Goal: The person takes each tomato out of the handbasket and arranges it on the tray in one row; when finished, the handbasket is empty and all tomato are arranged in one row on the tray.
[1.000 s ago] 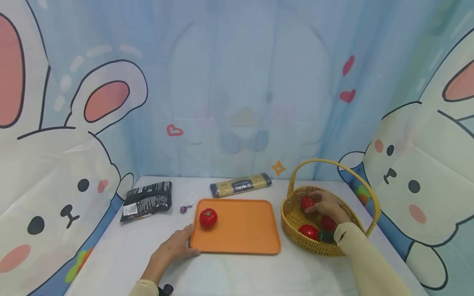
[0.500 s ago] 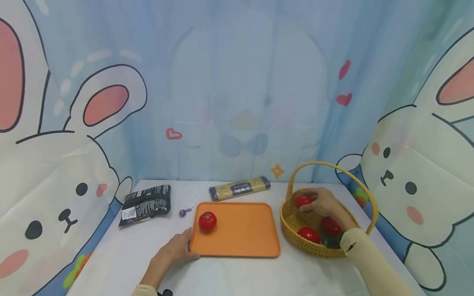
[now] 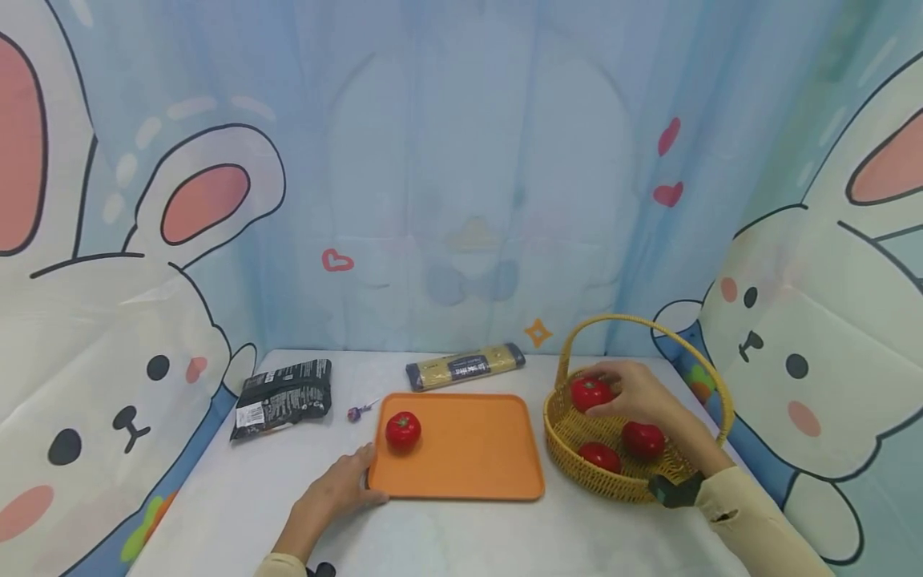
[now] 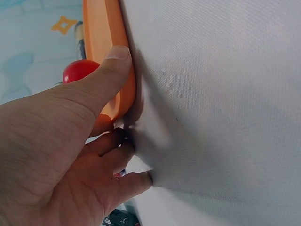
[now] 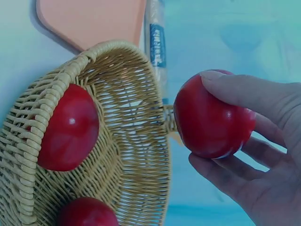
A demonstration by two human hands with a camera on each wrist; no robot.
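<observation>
My left hand holds the near left corner of the orange tray, thumb along the front edge. In the left wrist view, that thumb lies on the rim of the tray. One tomato sits on the tray's left part. With thumb and fingers, my right hand grips another red tomato above the back left of the wicker basket. The right wrist view shows this tomato raised beside the basket's rim. Two red items lie inside the basket.
A black packet lies at the back left, with a small lollipop beside it. Behind the tray is a yellow and blue package. The basket's handle arches over it, and a printed curtain hangs behind the table.
My right hand has raised the tomato inside the basket and shifted it slightly left. The wrist has moved outward, uncovering more of the basket's contents. My left hand stays at the tray's corner.
</observation>
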